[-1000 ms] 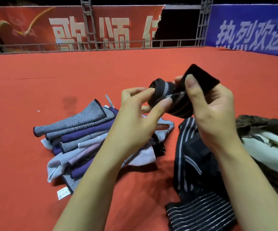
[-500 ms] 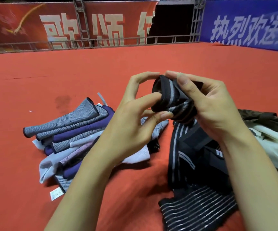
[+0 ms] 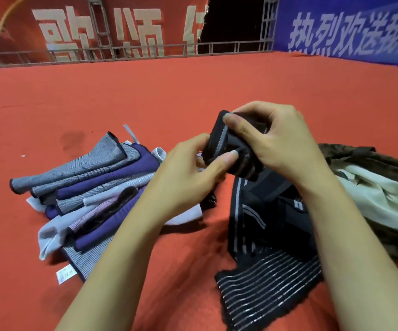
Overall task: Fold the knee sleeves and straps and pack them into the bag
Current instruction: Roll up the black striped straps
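Matt red carpet (image 3: pixel 145 96); ribbed knit sleeves (image 3: pixel 93 187); striped elastic strap (image 3: pixel 264 290) (woven).

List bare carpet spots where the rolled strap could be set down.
Free: red carpet beyond both hands, up to the truss rail; also left of the knee sleeve pile. Crowded: between pile and black striped straps, and rightward, where the bag lies.

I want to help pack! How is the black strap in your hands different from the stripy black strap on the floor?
The held strap is rolled into a tight bundle; the floor strap lies spread flat. The held strap is gripped by the left hand and right hand; the floor strap is untouched on the red carpet. Both are black with pale stripes.
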`<control>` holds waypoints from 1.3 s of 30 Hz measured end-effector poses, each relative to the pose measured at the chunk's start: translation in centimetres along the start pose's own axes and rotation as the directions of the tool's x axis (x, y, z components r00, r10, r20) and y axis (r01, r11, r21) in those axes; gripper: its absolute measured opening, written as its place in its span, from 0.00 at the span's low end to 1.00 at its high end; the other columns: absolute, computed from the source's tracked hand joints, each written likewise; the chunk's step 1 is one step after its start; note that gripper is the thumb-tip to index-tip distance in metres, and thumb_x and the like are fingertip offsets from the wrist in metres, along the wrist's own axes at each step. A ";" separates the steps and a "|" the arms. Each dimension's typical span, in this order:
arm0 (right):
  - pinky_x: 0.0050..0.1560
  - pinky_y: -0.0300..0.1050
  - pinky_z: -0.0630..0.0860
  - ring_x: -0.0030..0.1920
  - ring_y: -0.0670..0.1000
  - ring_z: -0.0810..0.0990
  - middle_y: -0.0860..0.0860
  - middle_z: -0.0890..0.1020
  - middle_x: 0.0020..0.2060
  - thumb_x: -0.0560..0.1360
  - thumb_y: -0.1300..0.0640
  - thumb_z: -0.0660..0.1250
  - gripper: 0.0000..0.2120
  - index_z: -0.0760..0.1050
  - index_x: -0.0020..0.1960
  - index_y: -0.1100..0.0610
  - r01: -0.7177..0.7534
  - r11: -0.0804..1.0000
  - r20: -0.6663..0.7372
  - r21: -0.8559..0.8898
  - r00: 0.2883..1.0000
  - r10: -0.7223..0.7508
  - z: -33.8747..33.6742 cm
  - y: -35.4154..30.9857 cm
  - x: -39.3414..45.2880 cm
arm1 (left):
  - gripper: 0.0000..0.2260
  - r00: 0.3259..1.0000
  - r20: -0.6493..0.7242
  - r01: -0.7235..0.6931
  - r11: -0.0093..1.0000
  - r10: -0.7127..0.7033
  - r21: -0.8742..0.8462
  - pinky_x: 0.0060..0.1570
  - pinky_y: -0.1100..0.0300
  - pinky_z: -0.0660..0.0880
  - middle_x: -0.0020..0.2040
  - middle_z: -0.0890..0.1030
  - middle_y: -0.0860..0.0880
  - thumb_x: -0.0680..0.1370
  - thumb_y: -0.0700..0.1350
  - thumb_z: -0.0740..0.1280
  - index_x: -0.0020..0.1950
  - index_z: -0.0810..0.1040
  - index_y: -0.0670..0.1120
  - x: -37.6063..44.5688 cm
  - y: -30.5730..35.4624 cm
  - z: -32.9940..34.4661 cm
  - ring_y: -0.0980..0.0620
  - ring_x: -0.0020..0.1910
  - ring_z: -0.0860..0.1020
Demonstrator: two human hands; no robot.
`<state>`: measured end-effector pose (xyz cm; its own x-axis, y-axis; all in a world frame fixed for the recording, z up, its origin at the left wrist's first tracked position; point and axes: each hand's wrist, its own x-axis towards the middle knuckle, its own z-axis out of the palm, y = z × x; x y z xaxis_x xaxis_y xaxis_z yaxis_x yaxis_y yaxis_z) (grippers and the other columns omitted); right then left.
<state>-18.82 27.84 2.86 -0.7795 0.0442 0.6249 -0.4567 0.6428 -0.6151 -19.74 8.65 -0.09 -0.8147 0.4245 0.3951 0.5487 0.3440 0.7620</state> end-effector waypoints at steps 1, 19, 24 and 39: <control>0.43 0.32 0.74 0.43 0.37 0.83 0.41 0.86 0.40 0.78 0.36 0.68 0.16 0.84 0.48 0.47 -0.013 0.997 0.044 -0.071 0.999 0.016 -0.3 0.0 0.0 | 0.15 0.999 0.035 0.003 1.000 -0.003 0.005 0.54 0.42 0.82 0.52 0.86 0.52 0.79 0.59 0.68 0.58 0.82 0.51 0.0 -0.1 0.0 0.48 0.51 0.86; 0.43 0.47 0.73 0.37 0.50 0.75 0.50 0.79 0.33 0.84 0.37 0.60 0.25 0.75 0.42 0.58 -0.409 0.874 -0.417 -0.264 0.865 0.279 -13.7 6.8 -12.3 | 0.15 0.877 0.464 0.282 0.915 -0.123 -0.289 0.52 0.56 0.83 0.54 0.86 0.50 0.79 0.44 0.74 0.63 0.76 0.47 -2.4 0.1 7.3 0.52 0.52 0.85; 0.42 0.48 0.74 0.36 0.45 0.80 0.45 0.84 0.34 0.80 0.37 0.63 0.18 0.81 0.45 0.49 -0.536 0.809 -0.163 -0.240 0.844 0.511 -14.1 9.2 -15.7 | 0.24 0.901 0.381 0.200 0.978 -0.210 0.066 0.57 0.59 0.79 0.59 0.79 0.57 0.77 0.55 0.75 0.68 0.69 0.54 -3.3 -1.5 9.9 0.57 0.52 0.82; 0.65 0.59 0.76 0.61 0.53 0.82 0.51 0.84 0.59 0.84 0.36 0.56 0.28 0.80 0.59 0.59 -0.432 0.901 0.458 0.049 0.811 0.364 -9.0 11.1 -15.5 | 0.05 0.855 0.502 -0.115 0.991 0.132 -0.065 0.59 0.54 0.73 0.48 0.77 0.55 0.83 0.46 0.69 0.53 0.73 0.52 -4.6 -3.8 13.3 0.53 0.52 0.76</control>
<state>-7.91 41.17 -9.35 -0.9948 -0.0805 0.0623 -0.0954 0.5226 -0.8472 -15.52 16.53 -11.63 -0.5303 0.8283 0.1807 0.6253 0.2381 0.7432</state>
